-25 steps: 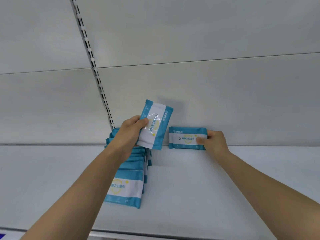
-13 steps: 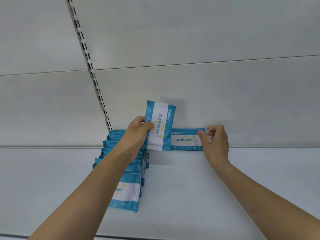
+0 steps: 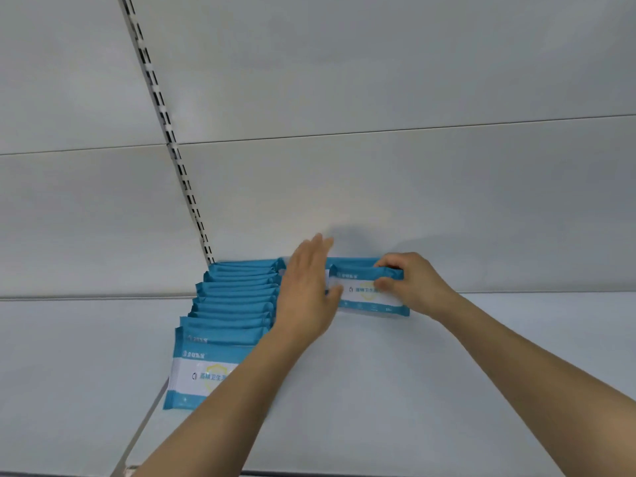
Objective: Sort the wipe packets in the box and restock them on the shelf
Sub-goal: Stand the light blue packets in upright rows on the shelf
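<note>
A row of several blue and white wipe packets [image 3: 206,370] stands on the white shelf [image 3: 430,380], running back to the wall. To its right, a second row holds one packet against the back wall [image 3: 351,262] and another wipe packet [image 3: 366,295] in front of it. My right hand [image 3: 409,284] grips the right end of that front packet, fingers curled over its top edge. My left hand [image 3: 306,287] is flat with straight fingers at the packet's left end and hides that end. The box is out of view.
A slotted metal upright [image 3: 172,142] runs diagonally down the white back panel to the first row's far end. The shelf's front edge [image 3: 344,474] lies at the bottom of the view.
The packet my left hand held upright now stands in front of the one by the wall. My left hand has let go and flattened; my right hand has taken hold of it.
</note>
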`<state>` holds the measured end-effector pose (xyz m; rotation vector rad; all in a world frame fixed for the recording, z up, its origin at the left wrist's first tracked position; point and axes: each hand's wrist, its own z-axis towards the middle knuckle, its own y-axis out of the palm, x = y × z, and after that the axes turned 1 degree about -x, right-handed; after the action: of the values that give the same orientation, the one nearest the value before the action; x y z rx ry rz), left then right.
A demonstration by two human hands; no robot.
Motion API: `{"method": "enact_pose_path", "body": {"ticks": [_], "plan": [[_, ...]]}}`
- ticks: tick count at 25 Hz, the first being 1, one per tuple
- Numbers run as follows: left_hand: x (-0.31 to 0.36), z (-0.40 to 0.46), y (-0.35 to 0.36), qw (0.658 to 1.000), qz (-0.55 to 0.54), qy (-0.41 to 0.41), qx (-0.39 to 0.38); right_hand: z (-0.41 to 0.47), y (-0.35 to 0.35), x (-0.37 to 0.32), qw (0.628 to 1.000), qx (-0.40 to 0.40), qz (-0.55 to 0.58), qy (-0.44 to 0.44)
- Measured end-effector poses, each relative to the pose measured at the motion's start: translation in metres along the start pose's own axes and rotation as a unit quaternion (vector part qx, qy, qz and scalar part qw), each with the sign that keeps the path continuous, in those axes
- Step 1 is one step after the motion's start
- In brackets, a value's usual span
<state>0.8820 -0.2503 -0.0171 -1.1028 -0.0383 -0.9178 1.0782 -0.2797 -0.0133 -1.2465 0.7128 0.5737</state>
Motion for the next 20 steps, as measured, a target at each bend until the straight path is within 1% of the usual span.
{"method": "enact_pose_path", "body": {"ticks": [1, 3, 5, 8, 11, 14, 17, 20], "plan": [[-0.001, 0.001, 0.009, 0.998, 0.044, 0.019, -0.030, 0.004, 0.004, 0.002, 0.999, -0.008, -0.031, -0.012], [-0.004, 0.005, 0.028, 0.990, 0.114, 0.027, -0.077, 0.010, 0.016, 0.004, 0.997, 0.017, -0.070, -0.038], [-0.009, 0.009, 0.043, 0.983, 0.158, 0.032, -0.092, 0.010, 0.026, 0.012, 0.994, 0.047, -0.091, -0.042], [-0.016, 0.013, 0.055, 0.968, 0.234, 0.049, -0.077, 0.001, 0.035, 0.029, 0.992, 0.095, -0.082, -0.012], [-0.015, 0.015, 0.059, 0.947, 0.312, 0.059, -0.050, -0.002, 0.040, 0.038, 0.985, 0.157, -0.052, 0.057], [-0.011, 0.017, 0.058, 0.938, 0.339, 0.045, -0.055, 0.005, 0.049, 0.038, 0.980, 0.163, -0.059, 0.098], [-0.008, 0.018, 0.054, 0.936, 0.347, 0.017, -0.050, 0.008, 0.056, 0.033, 0.980, 0.166, -0.060, 0.091], [-0.007, 0.017, 0.051, 0.935, 0.350, 0.009, -0.059, 0.008, 0.051, 0.031, 0.985, 0.138, -0.056, 0.086]]}}
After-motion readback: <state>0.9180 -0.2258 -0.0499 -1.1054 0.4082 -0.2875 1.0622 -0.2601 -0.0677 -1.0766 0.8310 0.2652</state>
